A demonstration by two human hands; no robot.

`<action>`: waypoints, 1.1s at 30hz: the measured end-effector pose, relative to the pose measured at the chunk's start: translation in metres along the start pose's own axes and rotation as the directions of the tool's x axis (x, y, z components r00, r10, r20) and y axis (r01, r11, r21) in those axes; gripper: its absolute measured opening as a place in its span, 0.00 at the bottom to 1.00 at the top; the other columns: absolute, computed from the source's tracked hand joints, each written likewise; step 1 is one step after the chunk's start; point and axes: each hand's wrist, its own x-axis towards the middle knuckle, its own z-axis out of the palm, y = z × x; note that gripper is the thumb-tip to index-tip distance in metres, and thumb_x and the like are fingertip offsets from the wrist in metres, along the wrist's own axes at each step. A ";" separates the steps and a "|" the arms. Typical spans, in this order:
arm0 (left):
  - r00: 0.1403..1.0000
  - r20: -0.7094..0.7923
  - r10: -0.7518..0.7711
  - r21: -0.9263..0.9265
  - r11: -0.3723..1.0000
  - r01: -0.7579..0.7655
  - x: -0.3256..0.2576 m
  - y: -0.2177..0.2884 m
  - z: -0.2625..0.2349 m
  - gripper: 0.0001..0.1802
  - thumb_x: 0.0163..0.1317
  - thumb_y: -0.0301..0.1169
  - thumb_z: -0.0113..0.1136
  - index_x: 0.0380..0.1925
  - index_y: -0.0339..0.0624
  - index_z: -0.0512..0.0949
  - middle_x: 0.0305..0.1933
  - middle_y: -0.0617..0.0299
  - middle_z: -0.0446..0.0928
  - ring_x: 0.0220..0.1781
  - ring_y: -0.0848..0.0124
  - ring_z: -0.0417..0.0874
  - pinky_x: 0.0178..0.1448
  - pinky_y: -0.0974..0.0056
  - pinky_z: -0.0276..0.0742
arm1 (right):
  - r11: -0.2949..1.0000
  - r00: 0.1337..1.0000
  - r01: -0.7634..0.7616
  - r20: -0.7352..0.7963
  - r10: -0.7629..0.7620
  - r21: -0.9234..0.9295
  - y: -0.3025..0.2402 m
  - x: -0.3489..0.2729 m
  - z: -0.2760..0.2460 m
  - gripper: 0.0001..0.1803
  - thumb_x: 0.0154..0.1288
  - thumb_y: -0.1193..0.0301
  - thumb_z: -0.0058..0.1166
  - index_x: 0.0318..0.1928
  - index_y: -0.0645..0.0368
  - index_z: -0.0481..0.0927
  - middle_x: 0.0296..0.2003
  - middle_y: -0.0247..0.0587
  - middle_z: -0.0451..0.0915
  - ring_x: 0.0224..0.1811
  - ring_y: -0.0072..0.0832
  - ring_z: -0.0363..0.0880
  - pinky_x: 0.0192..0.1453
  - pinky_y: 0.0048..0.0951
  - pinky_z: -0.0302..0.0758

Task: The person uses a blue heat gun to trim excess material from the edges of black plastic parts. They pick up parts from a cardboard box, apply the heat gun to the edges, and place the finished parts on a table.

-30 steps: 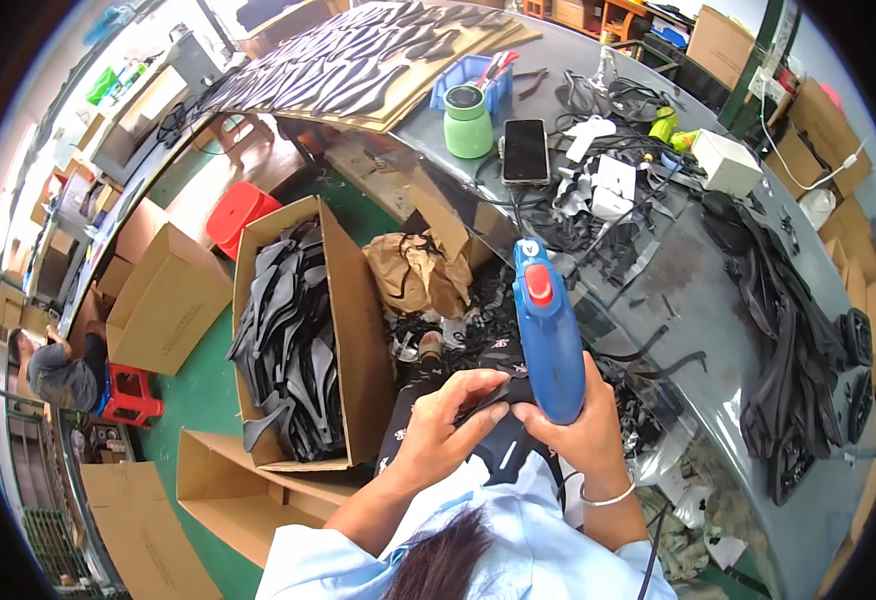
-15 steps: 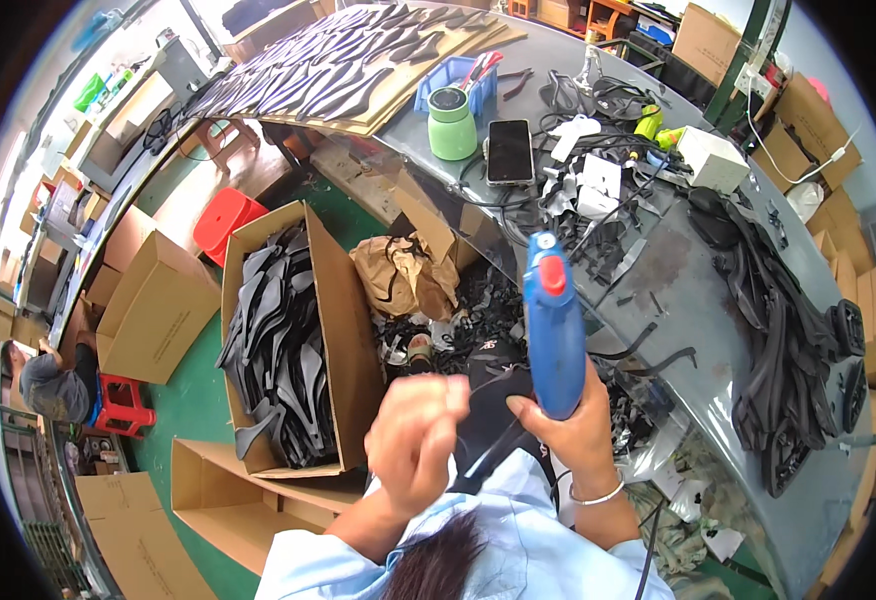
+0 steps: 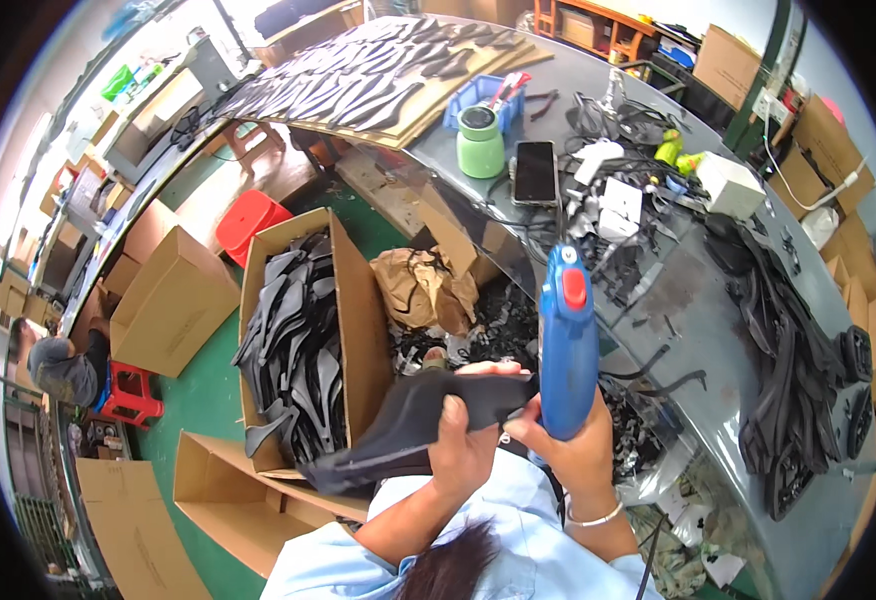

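Note:
My left hand [image 3: 465,452] grips a black curved flat piece [image 3: 403,425] between thumb and fingers. The piece is smooth and long, its broad end slightly blurred. In my right hand [image 3: 580,450] is a blue handheld power tool [image 3: 569,350] with a red button, held upright. The narrow end of the black piece reaches close to the base of the tool; I cannot tell whether they touch. The tool's working end is hidden. Left of my hands, a cardboard box [image 3: 360,340] holds several similar black pieces [image 3: 293,330].
On the grey table [image 3: 648,290] are a green flask [image 3: 480,148], a phone [image 3: 535,172], a blue basket [image 3: 508,100], a white box [image 3: 731,185] and a black pile [image 3: 773,340]. Crumpled brown paper [image 3: 426,287] and black scraps lie below. A person [image 3: 68,368] sits at far left.
The black curved piece is now in my left hand, which was a blurred closed hand before. My right hand still holds the blue tool. The whole view has shifted slightly.

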 end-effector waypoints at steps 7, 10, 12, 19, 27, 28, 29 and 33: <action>0.941 -0.094 0.325 -0.067 0.941 -0.331 0.029 0.024 -0.014 0.31 0.68 0.57 0.38 0.58 0.44 0.62 0.59 0.44 0.70 0.61 0.50 0.71 0.63 0.51 0.70 | 0.879 0.984 0.160 0.139 -0.108 -0.450 0.002 -0.033 -0.003 0.27 0.41 0.60 0.75 0.26 0.60 0.67 0.16 0.42 0.73 0.18 0.37 0.76 0.24 0.33 0.72; 0.891 -0.132 0.434 0.000 0.899 -0.438 0.034 0.027 -0.014 0.33 0.66 0.58 0.40 0.58 0.44 0.61 0.59 0.44 0.70 0.61 0.49 0.71 0.63 0.50 0.70 | 0.824 0.965 0.252 0.200 -0.172 -0.507 0.006 -0.038 0.001 0.27 0.40 0.59 0.74 0.25 0.60 0.66 0.14 0.40 0.69 0.15 0.37 0.72 0.21 0.35 0.68; 0.871 -0.146 0.470 0.009 0.881 -0.474 0.034 0.025 -0.015 0.34 0.65 0.59 0.42 0.58 0.43 0.61 0.59 0.42 0.69 0.62 0.48 0.70 0.64 0.50 0.68 | 0.825 0.955 0.285 0.222 -0.198 -0.488 0.007 -0.039 0.003 0.27 0.41 0.59 0.74 0.24 0.59 0.66 0.13 0.39 0.68 0.15 0.38 0.71 0.20 0.35 0.66; 0.859 -0.064 0.508 0.130 0.857 -0.498 0.030 0.019 -0.029 0.31 0.66 0.57 0.42 0.57 0.44 0.62 0.58 0.41 0.69 0.60 0.55 0.73 0.63 0.56 0.70 | 0.804 0.946 0.299 0.271 -0.179 -0.514 0.000 -0.038 0.002 0.29 0.39 0.60 0.75 0.24 0.61 0.65 0.16 0.44 0.72 0.17 0.41 0.74 0.23 0.35 0.71; 0.950 -0.069 0.306 0.178 0.940 -0.290 0.027 0.049 -0.024 0.28 0.70 0.51 0.40 0.53 0.34 0.65 0.54 0.40 0.72 0.57 0.56 0.75 0.63 0.55 0.69 | 0.728 0.932 0.358 0.271 -0.241 -0.584 -0.001 -0.035 -0.004 0.28 0.40 0.60 0.74 0.24 0.60 0.65 0.15 0.42 0.68 0.16 0.40 0.70 0.22 0.36 0.66; 0.959 -0.083 0.273 0.207 0.946 -0.251 0.028 0.055 -0.022 0.28 0.70 0.50 0.41 0.53 0.34 0.65 0.53 0.41 0.73 0.56 0.56 0.76 0.61 0.55 0.71 | 0.709 0.929 0.368 0.269 -0.254 -0.602 0.001 -0.035 -0.005 0.27 0.40 0.60 0.74 0.24 0.60 0.65 0.15 0.42 0.68 0.16 0.40 0.70 0.22 0.36 0.65; 0.966 -0.098 0.240 0.235 0.949 -0.212 0.030 0.061 -0.019 0.27 0.70 0.48 0.41 0.53 0.33 0.66 0.51 0.42 0.74 0.55 0.56 0.77 0.59 0.55 0.73 | 0.689 0.926 0.377 0.267 -0.266 -0.620 0.003 -0.034 -0.006 0.27 0.40 0.60 0.74 0.24 0.59 0.65 0.15 0.41 0.67 0.16 0.39 0.70 0.22 0.37 0.65; 0.980 -0.176 0.093 0.160 0.985 -0.065 0.033 0.080 -0.019 0.19 0.68 0.37 0.50 0.52 0.35 0.68 0.49 0.52 0.75 0.53 0.62 0.78 0.58 0.58 0.73 | 0.619 0.922 0.386 0.267 -0.280 -0.684 0.003 -0.033 -0.011 0.25 0.41 0.61 0.72 0.25 0.59 0.67 0.16 0.41 0.68 0.17 0.39 0.70 0.24 0.38 0.65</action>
